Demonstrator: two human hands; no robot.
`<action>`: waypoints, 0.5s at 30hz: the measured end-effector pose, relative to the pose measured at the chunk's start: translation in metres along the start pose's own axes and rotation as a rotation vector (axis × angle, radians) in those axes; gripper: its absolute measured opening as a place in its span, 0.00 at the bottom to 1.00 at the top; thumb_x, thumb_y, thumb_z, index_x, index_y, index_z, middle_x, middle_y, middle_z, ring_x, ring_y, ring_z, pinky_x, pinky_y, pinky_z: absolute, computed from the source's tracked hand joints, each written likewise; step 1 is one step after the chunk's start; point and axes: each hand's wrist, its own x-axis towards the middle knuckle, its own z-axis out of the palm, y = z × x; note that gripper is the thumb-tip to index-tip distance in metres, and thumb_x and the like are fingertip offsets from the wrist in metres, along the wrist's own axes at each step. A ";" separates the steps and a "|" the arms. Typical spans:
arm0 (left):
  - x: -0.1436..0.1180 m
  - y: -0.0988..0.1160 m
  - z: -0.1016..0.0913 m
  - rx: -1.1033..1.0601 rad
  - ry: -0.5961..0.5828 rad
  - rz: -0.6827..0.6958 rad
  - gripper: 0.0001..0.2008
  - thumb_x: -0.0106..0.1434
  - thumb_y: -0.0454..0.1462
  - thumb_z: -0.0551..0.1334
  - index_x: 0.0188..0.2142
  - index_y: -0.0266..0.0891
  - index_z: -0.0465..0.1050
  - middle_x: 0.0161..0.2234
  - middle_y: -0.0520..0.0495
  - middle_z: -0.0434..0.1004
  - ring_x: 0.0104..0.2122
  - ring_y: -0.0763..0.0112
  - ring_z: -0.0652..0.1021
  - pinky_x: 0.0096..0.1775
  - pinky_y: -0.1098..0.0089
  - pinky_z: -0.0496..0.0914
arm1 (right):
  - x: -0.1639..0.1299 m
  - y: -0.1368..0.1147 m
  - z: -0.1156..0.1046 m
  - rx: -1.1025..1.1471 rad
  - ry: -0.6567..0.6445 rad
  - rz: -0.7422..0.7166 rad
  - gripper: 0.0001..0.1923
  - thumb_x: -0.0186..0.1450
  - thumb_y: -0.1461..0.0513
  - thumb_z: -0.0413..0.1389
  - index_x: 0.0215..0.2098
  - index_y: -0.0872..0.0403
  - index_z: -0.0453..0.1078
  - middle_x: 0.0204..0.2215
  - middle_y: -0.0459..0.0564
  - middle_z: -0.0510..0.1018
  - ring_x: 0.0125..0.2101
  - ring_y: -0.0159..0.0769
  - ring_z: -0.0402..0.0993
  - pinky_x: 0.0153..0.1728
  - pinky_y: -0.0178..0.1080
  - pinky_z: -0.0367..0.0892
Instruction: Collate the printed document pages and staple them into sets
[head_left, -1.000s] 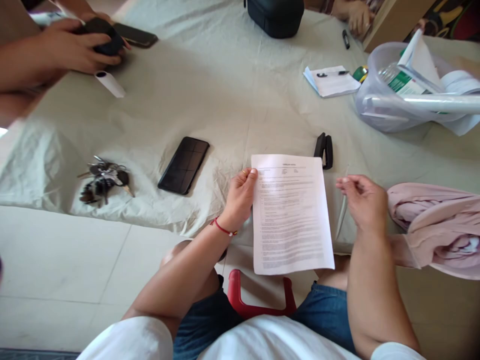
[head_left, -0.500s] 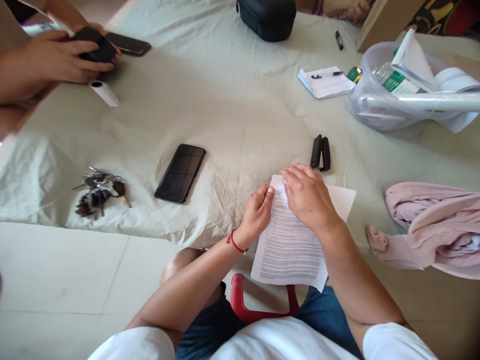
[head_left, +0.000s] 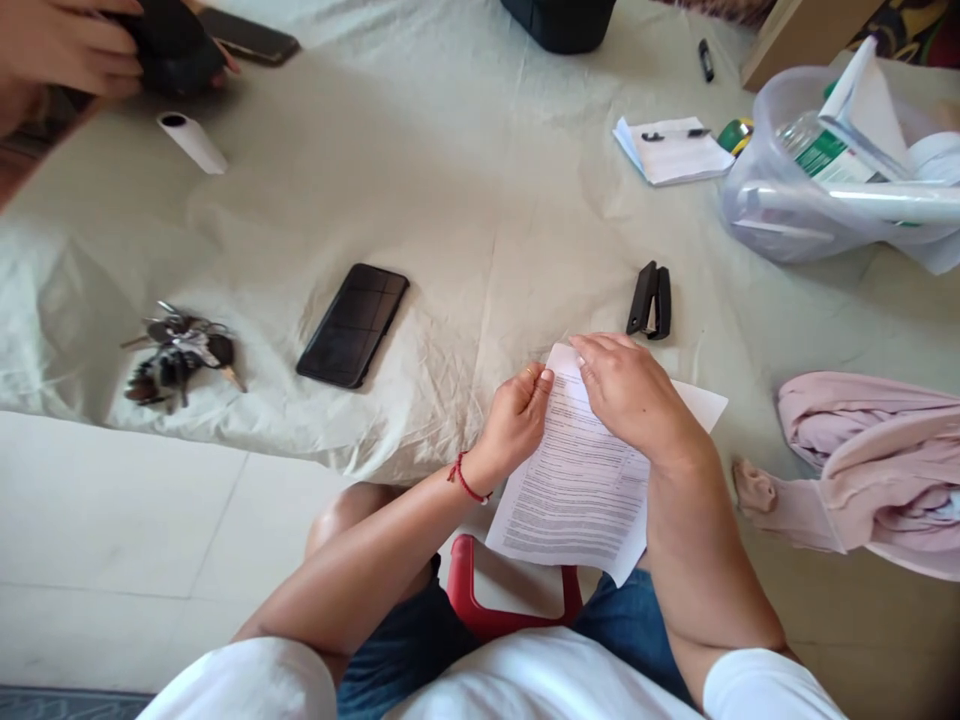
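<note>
Pinching printed sheets [head_left: 574,490], left grip [head_left: 517,420].

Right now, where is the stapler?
In the head view the stapler lies on the cloth right of centre, just beyond the right hand and printed sheets.

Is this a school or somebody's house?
Probably a home or small office. A cloth-covered table holds everyday things: a phone, keys, a stapler, and the left hand holds printed papers.
</note>
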 end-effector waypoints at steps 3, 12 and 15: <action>0.002 -0.001 0.000 0.014 0.001 0.001 0.26 0.75 0.60 0.62 0.32 0.42 0.70 0.26 0.52 0.66 0.27 0.69 0.63 0.31 0.66 0.59 | -0.002 -0.001 -0.005 0.039 0.029 -0.026 0.22 0.79 0.65 0.45 0.57 0.53 0.81 0.53 0.58 0.87 0.57 0.53 0.81 0.57 0.54 0.75; -0.002 0.007 0.000 -0.027 -0.018 -0.095 0.18 0.74 0.51 0.65 0.35 0.41 0.76 0.27 0.52 0.69 0.28 0.69 0.66 0.32 0.67 0.61 | 0.005 0.005 -0.010 0.203 -0.010 0.099 0.17 0.74 0.66 0.52 0.42 0.49 0.84 0.38 0.50 0.88 0.39 0.45 0.84 0.43 0.45 0.72; -0.004 0.013 -0.003 0.043 -0.020 -0.112 0.16 0.73 0.48 0.64 0.34 0.41 0.75 0.26 0.53 0.68 0.27 0.70 0.65 0.31 0.67 0.60 | 0.007 0.008 -0.013 0.301 -0.034 0.114 0.15 0.74 0.65 0.54 0.42 0.49 0.84 0.38 0.49 0.88 0.39 0.44 0.84 0.43 0.44 0.72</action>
